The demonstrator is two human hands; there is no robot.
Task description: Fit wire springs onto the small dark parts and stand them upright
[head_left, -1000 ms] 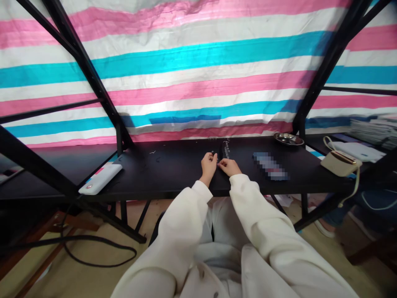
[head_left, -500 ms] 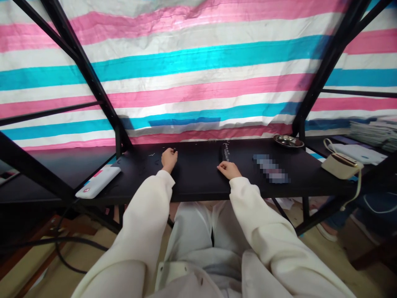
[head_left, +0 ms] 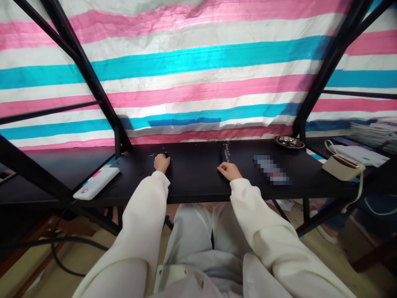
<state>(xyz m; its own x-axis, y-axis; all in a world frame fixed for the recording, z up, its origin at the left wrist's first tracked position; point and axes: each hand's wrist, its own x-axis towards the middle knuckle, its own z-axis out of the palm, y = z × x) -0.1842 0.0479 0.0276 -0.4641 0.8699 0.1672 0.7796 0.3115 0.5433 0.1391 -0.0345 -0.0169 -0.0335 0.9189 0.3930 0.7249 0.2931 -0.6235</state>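
My left hand (head_left: 161, 162) rests on the black table (head_left: 192, 178) left of centre, fingers curled around a small dark item I cannot make out, beside tiny silvery bits (head_left: 151, 155). My right hand (head_left: 228, 170) lies near the middle of the table with its fingers pinched together on the surface, just below a short dark strip carrying a row of small shiny beads (head_left: 226, 152). Both arms wear white sleeves.
A white power bank (head_left: 95, 182) lies at the table's left edge. A metal dish (head_left: 288, 142) sits at the back right, and a cream bag (head_left: 341, 167) with a strap hangs over the right corner. Black frame bars cross in front of a striped tarp (head_left: 198, 70). A cable lies on the floor.
My left hand left the beaded strip next to my right hand and moved left across the table to the small bits there. My right hand stayed put.
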